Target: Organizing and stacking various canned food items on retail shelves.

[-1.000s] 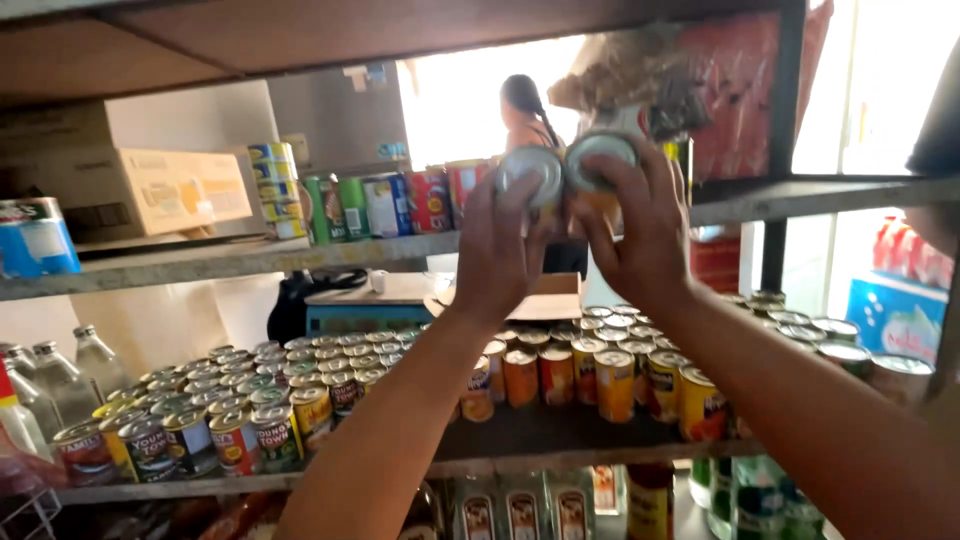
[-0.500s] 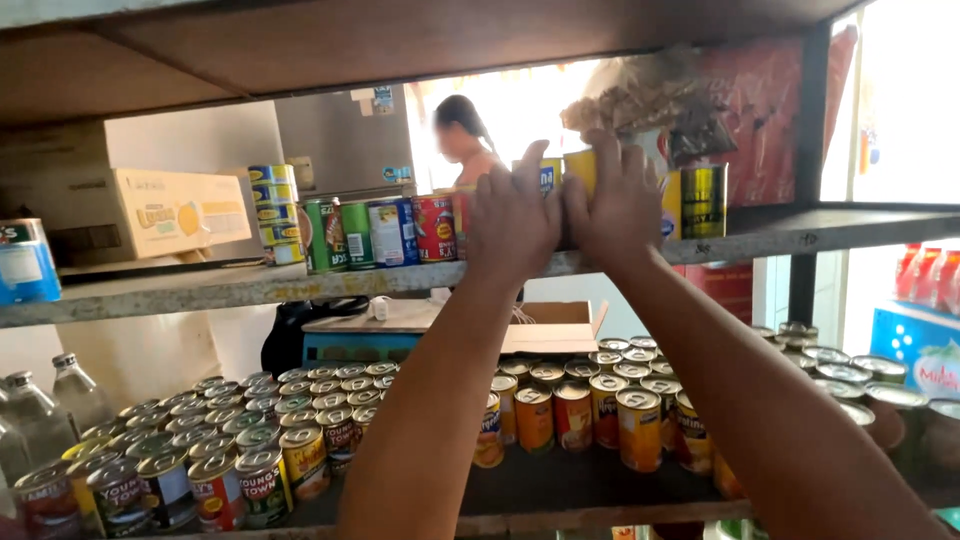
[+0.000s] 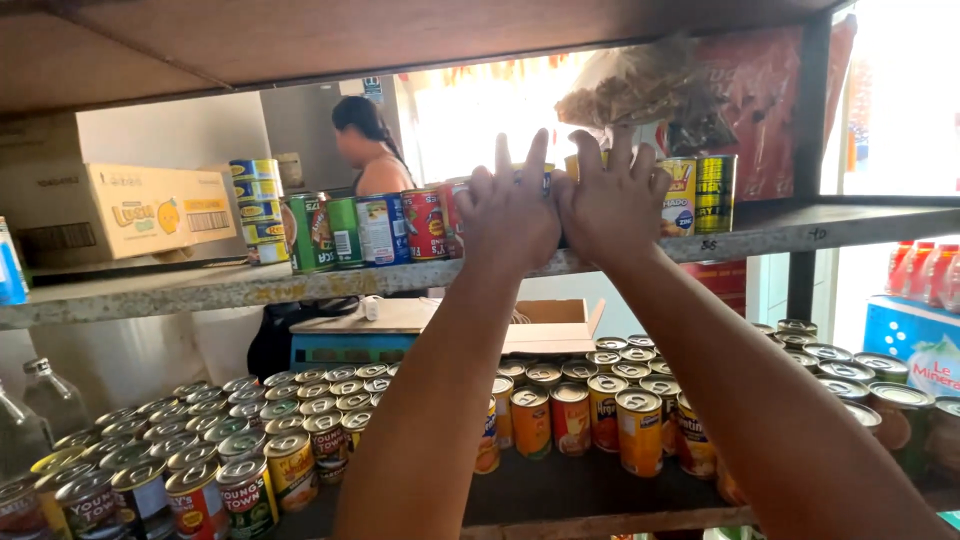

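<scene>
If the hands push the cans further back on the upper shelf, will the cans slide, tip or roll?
The cans under the left hand and right hand seem to stand upright, so they should probably slide, not roll. Metal and likely full, they look stiff and rather heavy. Tall and narrow like the yellow can beside them, they might tip if pushed high.

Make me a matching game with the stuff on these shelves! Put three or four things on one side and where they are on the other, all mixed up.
Things:
1. cardboard box
2. glass bottle
3. green can
4. clear bag

Places:
A. hanging above the right hand
B. far left of the upper shelf
C. upper shelf, just left of the left hand, in the row of cans
D. lower shelf, far left, beside the tins

Pairs: 1-B, 2-D, 3-C, 4-A
</scene>
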